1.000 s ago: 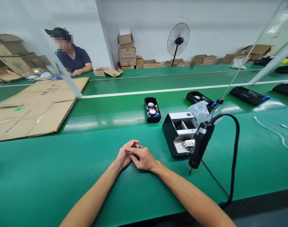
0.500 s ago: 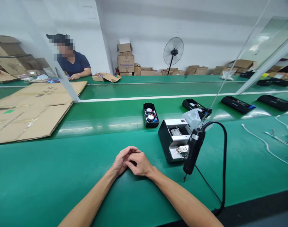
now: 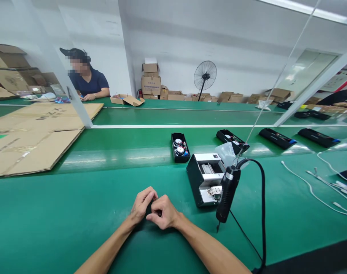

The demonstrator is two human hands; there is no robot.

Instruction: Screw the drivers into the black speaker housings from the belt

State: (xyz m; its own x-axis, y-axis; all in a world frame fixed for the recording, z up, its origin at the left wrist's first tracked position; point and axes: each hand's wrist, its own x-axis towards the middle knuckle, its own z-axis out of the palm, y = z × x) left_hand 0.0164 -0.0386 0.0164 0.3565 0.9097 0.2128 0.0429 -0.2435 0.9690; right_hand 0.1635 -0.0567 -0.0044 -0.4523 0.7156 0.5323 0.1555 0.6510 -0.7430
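My left hand (image 3: 140, 205) and my right hand (image 3: 161, 211) rest together on the green bench (image 3: 62, 213) in front of me, fingers curled and touching each other. Nothing shows inside either hand. To their right stands a metal box jig (image 3: 203, 179) with an open top. A black electric screwdriver (image 3: 227, 194) hangs on its cord beside the jig, tip down, just above the bench. An open black speaker housing (image 3: 179, 146) with two round drivers lies on the belt beyond my hands.
Flattened cardboard sheets (image 3: 33, 133) cover the belt at left. More black housings (image 3: 276, 137) lie along the belt to the right, white cables (image 3: 313, 190) at far right. A person in a dark shirt (image 3: 89, 83) sits across the line. Boxes and a fan (image 3: 204, 76) stand by the wall.
The view has tilted up and turned right, so my hands sit lower in the picture. My fingers have shifted from loosely clasped to more curled, knuckle to knuckle.
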